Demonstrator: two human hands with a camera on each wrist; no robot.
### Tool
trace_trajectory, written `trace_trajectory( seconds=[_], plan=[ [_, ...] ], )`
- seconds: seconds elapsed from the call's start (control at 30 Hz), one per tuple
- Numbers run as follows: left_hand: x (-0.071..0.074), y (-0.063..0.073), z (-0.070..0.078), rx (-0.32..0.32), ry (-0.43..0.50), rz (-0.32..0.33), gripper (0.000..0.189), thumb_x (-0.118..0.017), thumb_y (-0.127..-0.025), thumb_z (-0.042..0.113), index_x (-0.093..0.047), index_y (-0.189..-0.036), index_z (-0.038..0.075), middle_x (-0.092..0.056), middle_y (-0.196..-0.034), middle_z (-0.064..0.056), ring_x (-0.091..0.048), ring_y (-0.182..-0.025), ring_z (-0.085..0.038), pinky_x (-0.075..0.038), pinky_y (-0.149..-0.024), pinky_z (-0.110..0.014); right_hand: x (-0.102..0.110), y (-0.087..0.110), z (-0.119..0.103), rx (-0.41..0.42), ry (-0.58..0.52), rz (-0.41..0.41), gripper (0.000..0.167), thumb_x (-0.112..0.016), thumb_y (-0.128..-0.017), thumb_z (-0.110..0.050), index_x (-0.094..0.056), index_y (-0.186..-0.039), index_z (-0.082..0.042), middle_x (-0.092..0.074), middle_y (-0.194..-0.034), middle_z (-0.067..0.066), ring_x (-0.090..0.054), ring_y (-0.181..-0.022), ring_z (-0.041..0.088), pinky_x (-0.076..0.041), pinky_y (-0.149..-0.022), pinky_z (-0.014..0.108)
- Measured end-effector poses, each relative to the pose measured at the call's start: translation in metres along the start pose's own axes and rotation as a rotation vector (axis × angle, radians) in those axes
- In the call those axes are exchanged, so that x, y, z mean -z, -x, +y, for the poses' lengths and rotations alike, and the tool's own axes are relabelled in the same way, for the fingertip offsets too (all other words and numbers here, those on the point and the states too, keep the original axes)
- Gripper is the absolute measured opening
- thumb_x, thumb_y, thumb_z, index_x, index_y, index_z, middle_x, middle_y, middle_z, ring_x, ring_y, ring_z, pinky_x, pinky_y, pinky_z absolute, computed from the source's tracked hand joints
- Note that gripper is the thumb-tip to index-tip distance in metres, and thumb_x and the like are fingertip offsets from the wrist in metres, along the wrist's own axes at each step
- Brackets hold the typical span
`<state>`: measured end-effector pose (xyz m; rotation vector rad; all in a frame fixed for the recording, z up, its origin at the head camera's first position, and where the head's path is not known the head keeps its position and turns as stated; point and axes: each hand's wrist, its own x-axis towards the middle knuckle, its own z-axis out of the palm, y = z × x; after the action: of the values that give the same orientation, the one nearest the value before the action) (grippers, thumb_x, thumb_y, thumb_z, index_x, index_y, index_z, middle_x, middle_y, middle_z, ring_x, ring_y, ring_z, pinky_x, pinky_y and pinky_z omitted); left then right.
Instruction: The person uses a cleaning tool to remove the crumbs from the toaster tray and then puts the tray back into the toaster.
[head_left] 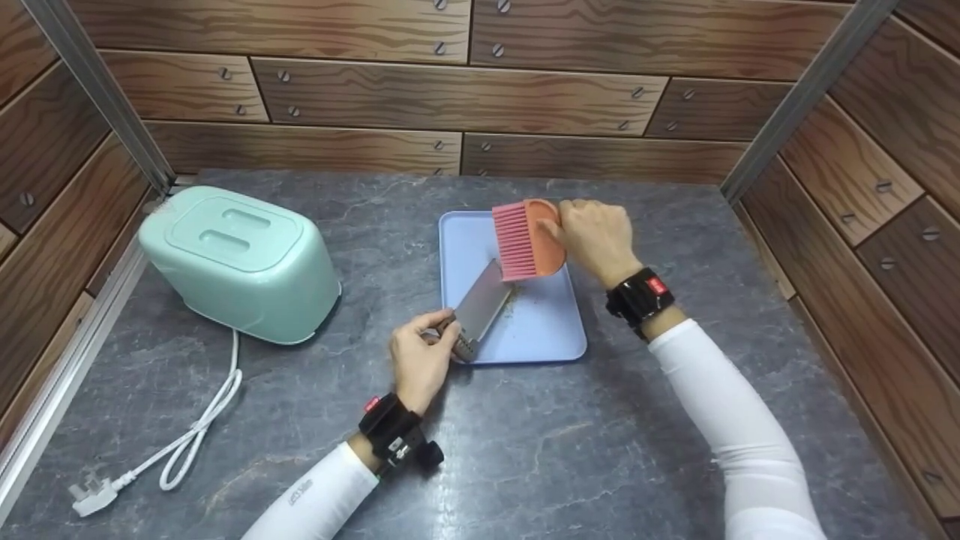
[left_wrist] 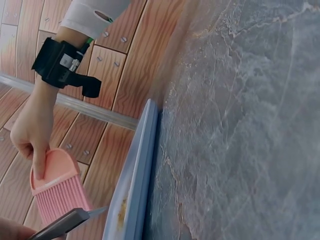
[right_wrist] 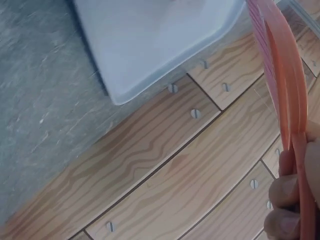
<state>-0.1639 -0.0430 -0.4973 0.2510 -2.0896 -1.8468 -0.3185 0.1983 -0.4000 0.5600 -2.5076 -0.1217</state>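
Observation:
My left hand (head_left: 421, 358) holds a wide-bladed metal kitchen knife (head_left: 480, 304) by its dotted metal handle. The blade is tilted over a light blue tray (head_left: 551, 330). A small brush with an orange top (head_left: 549, 244) and pink bristles (head_left: 514, 241) is gripped in my right hand (head_left: 598, 232), raised above the tray's far right part. Its bristles are close to the blade's far end; whether they touch cannot be told. Brownish crumbs (left_wrist: 122, 214) lie on the tray beside the blade. In the right wrist view the brush (right_wrist: 292, 85) appears edge-on, with fingertips (right_wrist: 285, 192) around its handle.
A mint-green toaster (head_left: 247, 262) with a closed lid stands at the left of the grey marbled table (head_left: 360, 210). Its white cord (head_left: 199, 431) and plug (head_left: 96, 495) lie in front. Wood-patterned walls (head_left: 465, 94) surround the table.

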Motion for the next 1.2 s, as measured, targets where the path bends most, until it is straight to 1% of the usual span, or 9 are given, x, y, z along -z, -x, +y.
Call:
trace_trajectory(
  seconds=[0.1,0.27,0.43,0.6,0.7,0.83,0.9,1.07,1.2],
  plan=[
    [-0.001,0.0,-0.001,0.007,0.001,-0.007,0.02,-0.081,-0.087,0.001,-0.081,-0.108,0.001,-0.08,-0.107,-0.02,-0.062,-0.062,-0.006,-0.053,-0.053,-0.015,-0.003,0.002,0.0,0.023,0.024,0.003,0.054,-0.066,-0.1,-0.053,-0.069,-0.082,-0.002,-0.069,-0.068,0.015,-0.068,-0.059,0.037,-0.055,-0.047,0.052],
    [-0.001,-0.001,-0.002,0.01,-0.002,-0.012,0.021,-0.08,-0.088,0.002,-0.081,-0.109,0.001,-0.08,-0.109,-0.02,-0.063,-0.063,-0.006,-0.054,-0.053,-0.016,-0.008,0.005,-0.002,0.066,0.048,0.015,0.053,-0.067,-0.099,-0.052,-0.07,-0.082,-0.002,-0.069,-0.068,0.015,-0.067,-0.058,0.034,-0.055,-0.047,0.049],
    [0.0,0.0,-0.001,-0.002,-0.018,-0.011,0.02,-0.081,-0.088,0.003,-0.082,-0.108,0.001,-0.08,-0.104,-0.017,-0.062,-0.063,-0.007,-0.052,-0.053,-0.015,-0.009,0.009,-0.003,0.085,0.054,-0.017,0.052,-0.067,-0.101,-0.049,-0.068,-0.08,-0.002,-0.07,-0.07,0.015,-0.067,-0.06,0.033,-0.056,-0.048,0.047],
    [0.0,-0.001,-0.001,-0.011,-0.041,-0.018,0.019,-0.08,-0.089,0.005,-0.082,-0.107,0.003,-0.08,-0.099,-0.014,-0.061,-0.063,-0.007,-0.049,-0.054,-0.014,-0.008,0.01,-0.003,0.076,0.04,-0.059,0.052,-0.064,-0.102,-0.049,-0.068,-0.081,-0.002,-0.072,-0.075,0.015,-0.068,-0.064,0.033,-0.056,-0.051,0.047],
    [0.0,-0.001,-0.002,-0.011,-0.051,-0.013,0.019,-0.081,-0.088,0.005,-0.083,-0.107,0.004,-0.08,-0.1,-0.014,-0.061,-0.064,-0.007,-0.05,-0.055,-0.015,-0.008,0.011,-0.001,0.063,0.039,-0.074,0.052,-0.064,-0.102,-0.05,-0.068,-0.083,-0.001,-0.071,-0.074,0.014,-0.067,-0.063,0.032,-0.056,-0.05,0.046],
    [0.0,-0.002,-0.003,-0.011,-0.056,-0.006,0.019,-0.081,-0.088,0.005,-0.083,-0.106,0.003,-0.08,-0.102,-0.015,-0.06,-0.065,-0.007,-0.051,-0.056,-0.015,-0.009,0.013,0.003,0.05,0.053,-0.058,0.052,-0.066,-0.101,-0.05,-0.068,-0.082,-0.002,-0.071,-0.071,0.014,-0.067,-0.06,0.031,-0.056,-0.049,0.044],
    [0.0,-0.002,-0.002,-0.006,-0.052,-0.003,0.019,-0.081,-0.088,0.005,-0.082,-0.107,0.003,-0.08,-0.103,-0.015,-0.06,-0.064,-0.007,-0.051,-0.055,-0.015,-0.01,0.014,0.004,0.047,0.057,-0.04,0.051,-0.067,-0.101,-0.049,-0.068,-0.08,-0.002,-0.072,-0.072,0.015,-0.068,-0.061,0.032,-0.056,-0.049,0.046],
    [0.001,-0.003,-0.001,0.013,-0.034,-0.004,0.02,-0.081,-0.088,0.004,-0.082,-0.107,0.003,-0.08,-0.102,-0.016,-0.06,-0.064,-0.007,-0.051,-0.054,-0.015,-0.01,0.015,0.008,0.017,0.022,-0.037,0.05,-0.068,-0.1,-0.049,-0.069,-0.08,-0.003,-0.074,-0.074,0.015,-0.07,-0.064,0.036,-0.057,-0.051,0.05],
    [0.0,-0.002,-0.001,0.006,-0.038,0.001,0.02,-0.081,-0.087,0.004,-0.082,-0.107,0.003,-0.08,-0.102,-0.016,-0.06,-0.063,-0.006,-0.051,-0.054,-0.015,-0.007,0.013,0.011,0.003,0.008,-0.028,0.052,-0.066,-0.101,-0.051,-0.067,-0.079,-0.004,-0.071,-0.069,0.015,-0.069,-0.06,0.037,-0.056,-0.049,0.051]
  ],
)
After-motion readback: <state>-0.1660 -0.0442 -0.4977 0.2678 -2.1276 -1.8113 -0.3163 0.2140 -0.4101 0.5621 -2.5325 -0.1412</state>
